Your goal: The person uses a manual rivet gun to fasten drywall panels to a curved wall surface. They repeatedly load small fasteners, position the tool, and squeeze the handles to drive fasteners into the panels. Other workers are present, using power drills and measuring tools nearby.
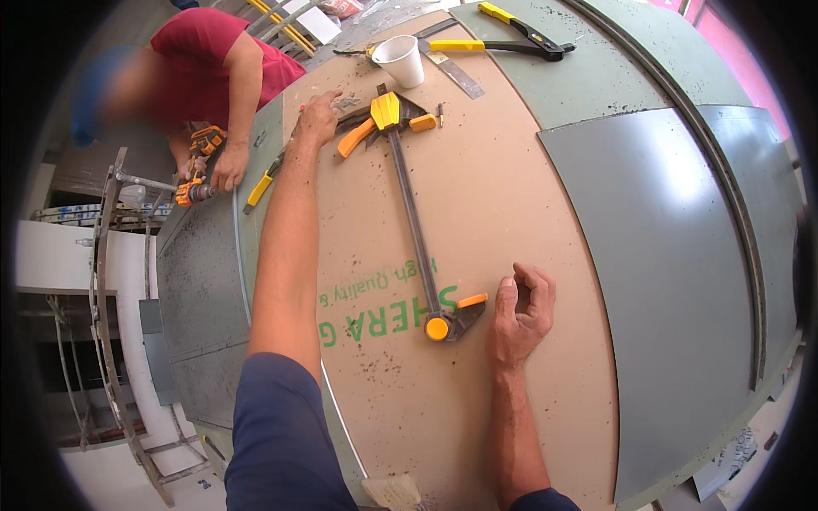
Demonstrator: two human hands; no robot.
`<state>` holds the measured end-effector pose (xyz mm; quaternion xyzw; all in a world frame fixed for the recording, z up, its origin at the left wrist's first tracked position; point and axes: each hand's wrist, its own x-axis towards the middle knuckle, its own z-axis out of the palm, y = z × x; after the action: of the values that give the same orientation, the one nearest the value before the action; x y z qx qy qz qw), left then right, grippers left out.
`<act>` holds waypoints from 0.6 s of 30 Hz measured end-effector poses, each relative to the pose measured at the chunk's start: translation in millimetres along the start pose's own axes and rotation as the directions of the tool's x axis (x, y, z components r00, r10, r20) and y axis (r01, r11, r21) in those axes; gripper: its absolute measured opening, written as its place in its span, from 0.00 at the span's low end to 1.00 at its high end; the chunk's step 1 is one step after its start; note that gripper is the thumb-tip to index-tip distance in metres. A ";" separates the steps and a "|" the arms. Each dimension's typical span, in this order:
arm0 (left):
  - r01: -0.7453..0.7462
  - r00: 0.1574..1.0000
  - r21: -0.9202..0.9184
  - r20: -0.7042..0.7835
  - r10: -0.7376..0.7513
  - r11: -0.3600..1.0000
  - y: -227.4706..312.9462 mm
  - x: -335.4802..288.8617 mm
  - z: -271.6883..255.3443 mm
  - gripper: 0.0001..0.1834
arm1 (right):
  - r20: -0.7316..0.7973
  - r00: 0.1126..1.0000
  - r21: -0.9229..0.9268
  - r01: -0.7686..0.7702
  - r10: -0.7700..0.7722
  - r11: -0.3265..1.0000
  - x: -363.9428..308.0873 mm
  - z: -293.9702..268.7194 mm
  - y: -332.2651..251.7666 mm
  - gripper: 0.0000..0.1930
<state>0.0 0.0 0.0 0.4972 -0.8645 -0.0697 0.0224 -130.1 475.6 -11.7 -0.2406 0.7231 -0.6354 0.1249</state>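
Down at your near edge, a pale brush [392, 490] lies at rest, and specks of dark debris lie unswept across the brown board [545, 400]. Here's your right hand [521, 317], half-curled with a gap between thumb and fingers, nothing visible in it, just beside the lower end of the bar clamp [411, 209]. That clamp lies lengthwise on the board in front of you, its jaws well apart and gripping nothing: set down, not fastened. Off to the right, a grey panel [673, 255] lies flat, with no clamp on it that you can see.

Farther up goes your left hand [317, 119], fingers stretched out beside the clamp's yellow head; its palm is hidden, so whether it holds anything, you can't tell. A yellow-handled tool [258, 192] lies left of your forearm. Past the clamp stand a white cup [399, 61] and, near it, a metal blade [456, 75]; beyond them, a yellow-and-black hand tool [528, 38] lies with its handles spread, out of use. Over on the far left, a co-worker holds an orange drill [187, 194] by the panel edge.
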 end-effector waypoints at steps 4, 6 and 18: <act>-0.108 0.989 -0.201 0.076 0.125 0.974 1.5 44.6 -6.3 0.27 | -0.011 0.999 0.163 -0.031 0.033 0.986 10.6 3.3 5.2 0.11; -0.148 0.978 -0.336 0.090 0.188 0.930 -31.3 56.1 19.6 0.26 | 0.002 0.998 0.192 -0.064 0.065 0.979 6.9 -2.8 10.3 0.11; -0.186 0.950 -0.108 -0.275 0.151 0.977 15.5 27.0 20.1 0.06 | -0.005 0.995 0.266 -0.094 0.099 0.959 14.8 -1.5 10.5 0.08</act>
<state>-29.1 -13.6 -18.5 0.4237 -0.8865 -0.0574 0.1767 -145.5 470.2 -19.9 -0.1803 0.6433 -0.7220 0.1801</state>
